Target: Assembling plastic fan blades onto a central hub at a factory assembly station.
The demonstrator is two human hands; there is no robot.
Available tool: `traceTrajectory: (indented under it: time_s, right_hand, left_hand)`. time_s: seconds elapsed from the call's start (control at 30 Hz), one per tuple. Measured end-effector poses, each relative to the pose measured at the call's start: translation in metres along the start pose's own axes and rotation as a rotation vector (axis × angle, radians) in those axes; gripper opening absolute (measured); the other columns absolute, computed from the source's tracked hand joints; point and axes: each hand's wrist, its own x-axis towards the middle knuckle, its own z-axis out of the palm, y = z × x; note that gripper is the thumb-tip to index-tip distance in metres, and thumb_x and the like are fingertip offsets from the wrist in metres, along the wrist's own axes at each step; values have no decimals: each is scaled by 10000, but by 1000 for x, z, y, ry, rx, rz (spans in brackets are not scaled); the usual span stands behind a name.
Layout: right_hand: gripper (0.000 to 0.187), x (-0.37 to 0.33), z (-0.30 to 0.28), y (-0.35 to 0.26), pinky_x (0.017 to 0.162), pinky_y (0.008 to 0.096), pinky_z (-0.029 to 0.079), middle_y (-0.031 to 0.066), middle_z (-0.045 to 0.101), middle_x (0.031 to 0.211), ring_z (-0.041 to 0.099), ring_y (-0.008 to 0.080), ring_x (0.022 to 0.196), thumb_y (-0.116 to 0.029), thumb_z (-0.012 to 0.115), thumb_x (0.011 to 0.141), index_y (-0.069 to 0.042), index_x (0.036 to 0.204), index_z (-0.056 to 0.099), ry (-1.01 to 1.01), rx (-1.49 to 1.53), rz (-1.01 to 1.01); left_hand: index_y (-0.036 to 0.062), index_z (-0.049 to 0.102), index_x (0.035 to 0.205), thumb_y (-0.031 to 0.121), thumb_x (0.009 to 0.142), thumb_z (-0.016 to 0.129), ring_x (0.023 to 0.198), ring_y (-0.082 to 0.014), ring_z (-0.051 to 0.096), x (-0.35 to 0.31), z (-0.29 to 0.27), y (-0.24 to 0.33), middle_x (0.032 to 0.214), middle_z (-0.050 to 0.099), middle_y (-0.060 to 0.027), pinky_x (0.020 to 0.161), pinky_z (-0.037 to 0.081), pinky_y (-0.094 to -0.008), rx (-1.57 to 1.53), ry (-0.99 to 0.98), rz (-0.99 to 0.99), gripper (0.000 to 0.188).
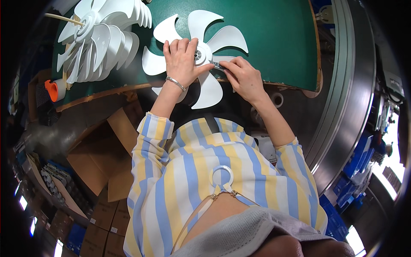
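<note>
A white plastic fan blade wheel (pixel 205 21) with several curved blades lies on the green table, its near blades jutting past the front edge. My left hand (pixel 182 60) rests over the wheel beside its hub, fingers stretched out and the thumb reaching right across the hub's near side. My right hand (pixel 244 77) pinches a small dark tool with a metallic end (pixel 217 65) between thumb and fingers. That end meets the root of a right-hand blade, close to my left thumb tip. The tool's exact kind is unclear, as my fingers cover part of it.
A stack of white fan wheels (pixel 100 43) sits on a rod at the table's left. A roll of tape with an orange part (pixel 55 90) is at the left edge of the green table (pixel 278 43). An open cardboard box (pixel 96 150) stands below left; a metal rail (pixel 342 94) runs along the right.
</note>
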Motion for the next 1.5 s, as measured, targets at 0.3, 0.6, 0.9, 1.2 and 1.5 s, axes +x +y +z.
traceTrajectory:
  time_s: [0.3,0.6,0.9,1.2,1.5]
  right_hand:
    - [209,0,2,1,661,364,528,42,595,887,628,235,853,-124,640,840,-121,1046,673,13,-1,19]
    - [211,0,0,1,667,373,529,44,593,885,629,238,859,-134,640,846,-136,1054,672,-13,51,39]
    - [236,-2,4,1,662,332,512,54,596,906,623,227,781,-115,630,857,-132,1088,673,16,11,8]
    - [235,-5,5,0,654,326,506,57,599,915,621,234,785,-109,625,862,-130,1093,666,58,24,29]
    - [344,-30,17,-10,574,204,465,-8,606,792,546,40,630,-161,680,874,21,1158,613,-240,702,458]
  left_hand:
    - [86,519,1255,612,661,727,1164,-295,436,0,3,0,1163,541,-102,1088,159,-568,-12,23,-9,821]
    - [85,512,1274,660,646,717,1175,-296,430,1,2,-1,1183,535,-114,1090,152,-558,7,14,4,875]
    - [85,507,1278,623,650,735,1173,-296,431,0,2,0,1189,531,-114,1093,149,-549,1,9,-5,858]
    - [89,512,1259,602,665,730,1163,-293,440,1,3,1,1163,538,-107,1090,147,-554,-22,35,-10,814]
    - [103,626,1004,482,727,690,1044,-268,485,15,18,3,960,569,-52,1062,194,-523,-23,175,-98,474]
